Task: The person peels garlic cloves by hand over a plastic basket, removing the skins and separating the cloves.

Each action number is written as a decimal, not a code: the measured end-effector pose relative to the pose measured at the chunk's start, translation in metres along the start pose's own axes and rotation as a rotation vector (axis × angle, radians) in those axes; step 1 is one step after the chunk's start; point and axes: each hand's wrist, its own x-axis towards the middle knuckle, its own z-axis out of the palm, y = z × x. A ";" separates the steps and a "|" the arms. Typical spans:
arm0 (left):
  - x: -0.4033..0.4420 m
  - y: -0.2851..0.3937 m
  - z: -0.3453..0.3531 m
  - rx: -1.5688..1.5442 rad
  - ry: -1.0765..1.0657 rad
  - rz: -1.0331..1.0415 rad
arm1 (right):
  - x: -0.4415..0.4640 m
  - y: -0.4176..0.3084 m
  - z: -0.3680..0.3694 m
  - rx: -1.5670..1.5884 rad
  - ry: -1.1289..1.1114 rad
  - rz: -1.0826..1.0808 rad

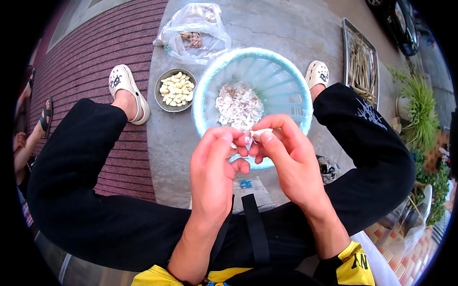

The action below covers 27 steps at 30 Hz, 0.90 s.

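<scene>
Above the near rim of a light-blue plastic basket, both my hands meet with fingertips together. My right hand pinches a pale garlic clove between thumb and fingers. Closed too, my left hand grips papery garlic skin that hangs beside the clove. A small pale bit shows at its fingertips. White and pinkish garlic peelings lie in a heap at the basket's bottom. Left of the basket stands a metal bowl with several peeled cloves.
A clear plastic bag with garlic inside lies beyond the bowl. At the right, a metal tray holds dry stalks. Potted plants and a dark vehicle are farther right. Another person's sandalled foot shows at the left.
</scene>
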 end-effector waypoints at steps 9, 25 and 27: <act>-0.001 -0.002 0.000 0.247 -0.084 0.028 | -0.001 -0.002 0.000 0.057 0.050 -0.006; -0.007 0.001 0.007 0.294 -0.100 0.051 | 0.002 0.005 0.004 -0.388 0.031 -0.106; -0.007 0.003 0.002 0.314 -0.099 0.029 | 0.001 0.008 0.001 -0.798 0.033 -0.428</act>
